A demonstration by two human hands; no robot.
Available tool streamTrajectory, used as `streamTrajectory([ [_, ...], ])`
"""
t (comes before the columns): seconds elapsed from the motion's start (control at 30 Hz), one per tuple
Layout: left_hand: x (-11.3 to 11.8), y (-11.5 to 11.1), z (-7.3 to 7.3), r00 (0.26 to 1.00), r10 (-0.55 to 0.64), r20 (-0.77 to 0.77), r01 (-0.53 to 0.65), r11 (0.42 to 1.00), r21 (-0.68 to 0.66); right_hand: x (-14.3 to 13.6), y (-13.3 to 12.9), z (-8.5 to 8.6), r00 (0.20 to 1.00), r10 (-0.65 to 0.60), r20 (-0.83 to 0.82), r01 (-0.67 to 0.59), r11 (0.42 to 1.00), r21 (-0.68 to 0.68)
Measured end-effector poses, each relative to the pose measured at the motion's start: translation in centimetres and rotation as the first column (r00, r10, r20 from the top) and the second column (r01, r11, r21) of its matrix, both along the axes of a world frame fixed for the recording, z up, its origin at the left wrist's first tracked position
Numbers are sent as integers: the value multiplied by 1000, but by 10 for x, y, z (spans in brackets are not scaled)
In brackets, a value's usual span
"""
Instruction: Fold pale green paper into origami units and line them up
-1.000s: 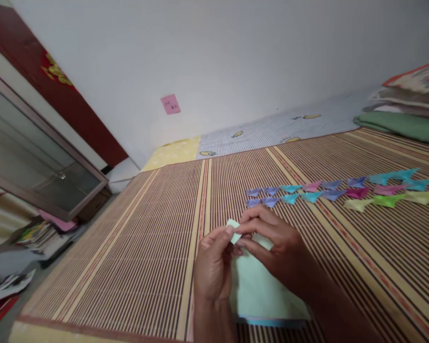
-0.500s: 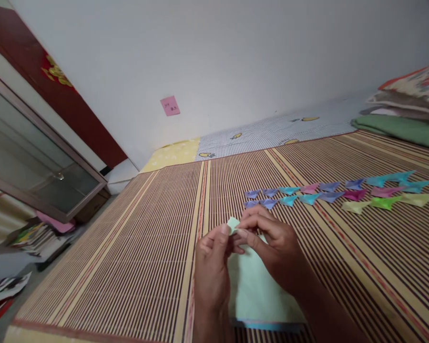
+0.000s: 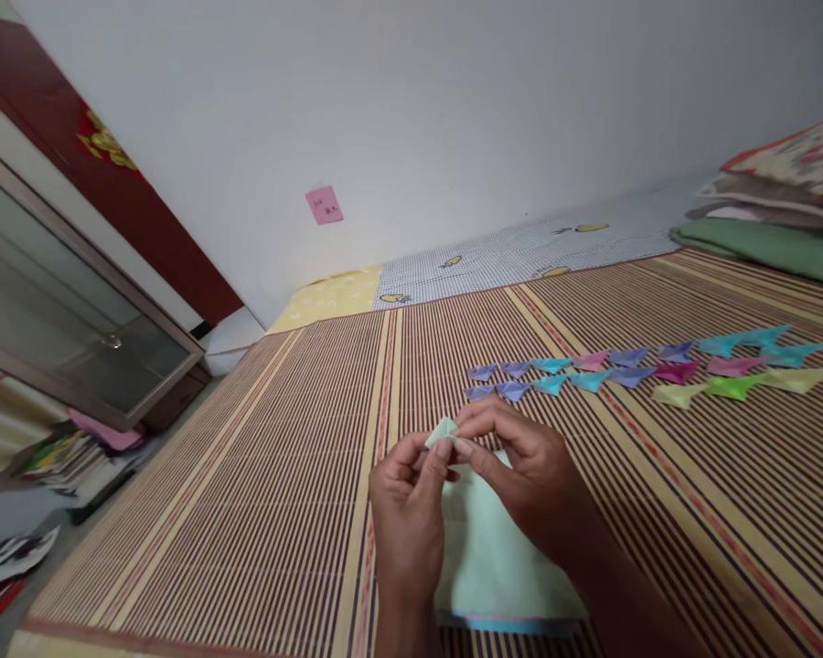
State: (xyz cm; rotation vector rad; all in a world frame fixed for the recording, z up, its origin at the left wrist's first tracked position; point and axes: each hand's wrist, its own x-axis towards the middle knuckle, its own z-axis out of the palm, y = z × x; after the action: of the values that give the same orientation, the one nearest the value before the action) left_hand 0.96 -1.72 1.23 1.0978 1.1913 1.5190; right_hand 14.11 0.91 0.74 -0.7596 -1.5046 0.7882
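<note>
A small folded piece of pale green paper [image 3: 442, 429] is pinched between my two hands, its pointed top showing above the fingertips. My left hand [image 3: 411, 493] grips it from the left, thumb on the near face. From the right, my right hand [image 3: 521, 466] pinches its edge between thumb and forefinger. Below the hands lies a stack of pale green paper sheets [image 3: 500, 557], with a blue edge at its near side. The folded paper's lower part is hidden by my fingers.
Rows of small folded paper shapes [image 3: 631, 375] in several colours lie on the striped bamboo mat [image 3: 261, 475] at right. Folded bedding [image 3: 761, 247] is stacked at far right. A pink note [image 3: 325, 205] is on the wall. Left of the mat stands a glass-fronted cabinet [image 3: 75, 292].
My left thumb has shifted right and down, closer to my right thumb. More of the folded paper shows now, as a triangular tip.
</note>
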Motion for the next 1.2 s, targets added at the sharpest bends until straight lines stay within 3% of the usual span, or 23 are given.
streamTrajectory([
  [0.3, 3, 2, -10, 998, 64, -21, -62, 995, 72, -9, -2, -3, 992, -83, -93, 63, 978, -200],
  [0.5, 2, 2, -9, 997, 19, -81, -14, 998, 64, -9, -1, -8, 989, 21, -143, -58, 964, -258],
  [0.6, -2, 2, -5, 995, -39, -93, 43, 998, 37, -5, -1, -5, 994, 46, -97, -69, 966, -250],
  [0.77, -12, 2, -1, 974, -215, -71, 215, 977, -7, 8, 1, 1, 984, 81, 160, -62, 991, -119],
  [0.9, -17, 4, -7, 944, -319, 86, 325, 944, -59, 15, 3, -1, 959, 118, 259, -109, 993, -47],
  [1.03, -16, 6, -12, 932, -325, 161, 344, 933, -103, 13, 2, -1, 948, 152, 278, -153, 988, -18],
  [1.2, -12, 8, -11, 941, -215, 262, 244, 966, -85, 5, -2, 3, 966, 110, 232, -96, 993, -73],
])
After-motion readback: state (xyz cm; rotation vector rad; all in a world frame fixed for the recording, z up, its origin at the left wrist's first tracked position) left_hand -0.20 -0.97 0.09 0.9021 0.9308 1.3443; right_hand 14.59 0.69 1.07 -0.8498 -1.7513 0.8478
